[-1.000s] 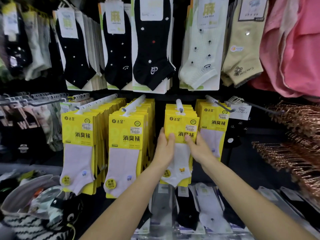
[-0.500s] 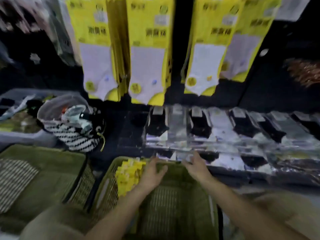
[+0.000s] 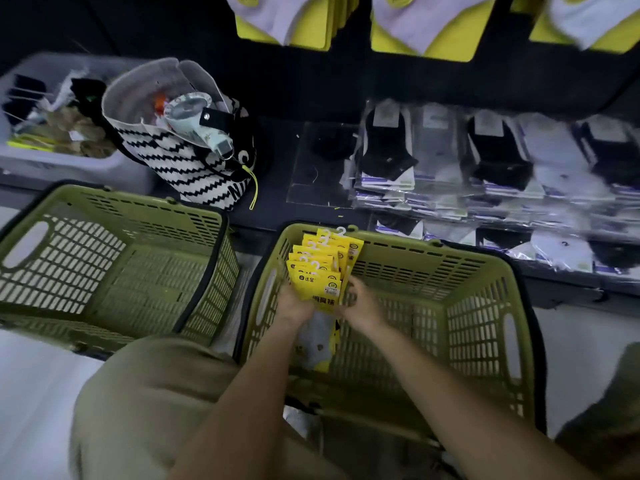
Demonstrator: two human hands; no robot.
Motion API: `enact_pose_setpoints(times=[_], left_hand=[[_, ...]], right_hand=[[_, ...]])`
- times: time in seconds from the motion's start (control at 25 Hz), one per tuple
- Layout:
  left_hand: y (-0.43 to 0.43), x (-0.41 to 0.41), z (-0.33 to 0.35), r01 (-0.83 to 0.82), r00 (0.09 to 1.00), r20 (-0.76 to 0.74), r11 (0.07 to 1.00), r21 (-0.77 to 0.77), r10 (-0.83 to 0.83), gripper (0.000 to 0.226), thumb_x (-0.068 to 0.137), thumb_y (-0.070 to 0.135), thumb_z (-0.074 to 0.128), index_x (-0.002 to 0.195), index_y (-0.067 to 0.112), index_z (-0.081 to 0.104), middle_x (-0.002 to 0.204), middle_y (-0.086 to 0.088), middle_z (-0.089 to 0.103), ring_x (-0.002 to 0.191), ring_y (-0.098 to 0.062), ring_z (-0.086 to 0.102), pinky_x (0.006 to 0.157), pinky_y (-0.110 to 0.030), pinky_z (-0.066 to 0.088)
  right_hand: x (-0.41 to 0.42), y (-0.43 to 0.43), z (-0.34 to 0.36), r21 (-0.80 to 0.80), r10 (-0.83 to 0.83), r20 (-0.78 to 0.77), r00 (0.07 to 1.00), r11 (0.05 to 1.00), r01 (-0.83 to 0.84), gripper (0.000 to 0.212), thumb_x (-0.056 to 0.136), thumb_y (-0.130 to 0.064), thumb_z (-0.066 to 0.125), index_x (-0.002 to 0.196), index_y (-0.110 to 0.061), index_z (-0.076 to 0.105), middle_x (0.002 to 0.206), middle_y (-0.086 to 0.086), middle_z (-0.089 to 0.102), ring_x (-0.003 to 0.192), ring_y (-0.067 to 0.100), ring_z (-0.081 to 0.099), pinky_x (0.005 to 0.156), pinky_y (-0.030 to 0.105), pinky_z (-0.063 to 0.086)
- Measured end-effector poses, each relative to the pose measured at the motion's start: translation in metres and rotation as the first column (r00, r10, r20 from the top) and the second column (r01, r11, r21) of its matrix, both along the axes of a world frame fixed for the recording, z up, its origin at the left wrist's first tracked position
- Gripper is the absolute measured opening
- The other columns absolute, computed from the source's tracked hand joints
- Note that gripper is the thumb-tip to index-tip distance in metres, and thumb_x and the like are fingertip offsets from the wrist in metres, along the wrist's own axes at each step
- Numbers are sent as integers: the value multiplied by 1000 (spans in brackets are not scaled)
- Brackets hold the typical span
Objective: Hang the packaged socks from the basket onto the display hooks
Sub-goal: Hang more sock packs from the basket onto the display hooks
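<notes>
Head view, looking down: the yellow-carded white sock packs hanging on the display are cut off by the top edge, so only their lower ends show and their hooks are out of sight. The flat black and white socks in clear wrap on the shelf are smeared by blur, and their labels cannot be read. A black-and-white zigzag fabric bag stands on the shelf to the left, beside a grey plastic bin whose contents are hard to make out. Two olive-green slotted plastic baskets sit below: the left basket and the right basket. A row of yellow-carded sock packs with white hanger hooks leans in the right basket's far left corner. Both bare forearms reach into this basket from the lower edge. The left hand grips the front sock pack at its left edge, fingers curled behind the card. The right hand pinches the same pack's right edge, thumb in front. The wrists hide part of the pack's lower end.
</notes>
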State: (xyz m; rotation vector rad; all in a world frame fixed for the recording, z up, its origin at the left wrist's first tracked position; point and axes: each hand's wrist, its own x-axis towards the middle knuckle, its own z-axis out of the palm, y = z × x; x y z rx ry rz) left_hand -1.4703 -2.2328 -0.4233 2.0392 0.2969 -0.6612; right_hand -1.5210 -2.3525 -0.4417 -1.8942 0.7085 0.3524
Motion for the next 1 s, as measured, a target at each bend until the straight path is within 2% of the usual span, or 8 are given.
enact_pose_setpoints(times=[0.12,0.2,0.28,0.44,0.56,0.64,0.8,1.0], left_hand=[[-4,13,-11,15,1000,8,998,-55,-14,59,80,-6,64,134,6,43,128,-12,57,122,-26,52,104,-36,42],[-3,16,-15,-35,999,-10,995,-90,35,64,81,-8,62,138,6,37,131,-12,55,124,-26,50,106,-42,40],[-2,18,-17,-73,997,5,993,-95,74,58,83,-6,60,135,10,41,128,-10,57,121,-25,53,103,-38,42],[1,21,-22,-107,994,-25,985,-138,105,62,83,-6,59,139,11,38,129,-10,56,120,-25,53,102,-40,44],[3,21,-26,-90,996,-30,990,-105,88,66,82,-2,63,140,12,35,130,-8,54,122,-26,51,102,-42,43],[2,22,-28,-81,997,-12,993,-86,81,66,81,3,66,139,14,35,132,-10,53,125,-28,48,104,-44,42],[2,21,-28,-24,999,-42,1000,13,25,88,71,10,77,143,13,26,142,-16,39,135,-30,33,112,-44,32],[6,13,-16,193,970,-166,979,73,-179,123,58,24,88,148,23,3,152,-17,12,142,-33,15,113,-48,25]], right_hand=[[15,9,-11,42,-46,32,998,998,45,73,80,-8,69,142,-22,34,139,2,50,121,21,52,95,35,47],[22,14,-15,76,-76,48,996,994,73,75,78,-8,71,141,-22,34,138,1,49,120,19,52,98,37,46],[31,15,-18,68,-76,52,996,995,72,76,76,-8,73,141,-20,35,138,2,48,122,20,50,99,34,45],[41,16,-29,15,-128,23,992,992,128,66,72,-9,75,130,-20,46,129,8,54,115,25,53,93,34,46],[40,18,-34,22,-190,0,982,982,190,55,71,-13,77,117,-25,48,119,5,60,100,20,57,78,29,47],[39,18,-35,20,-201,7,979,979,201,58,69,-18,79,118,-24,48,119,5,61,99,21,58,80,30,47],[37,19,-33,-103,32,-21,999,994,-34,49,73,-30,75,119,-22,60,120,7,63,111,27,57,93,41,47],[-6,-9,-19,-74,48,30,998,996,-46,38,80,-19,71,116,-12,60,114,7,65,100,19,59,76,25,41]])
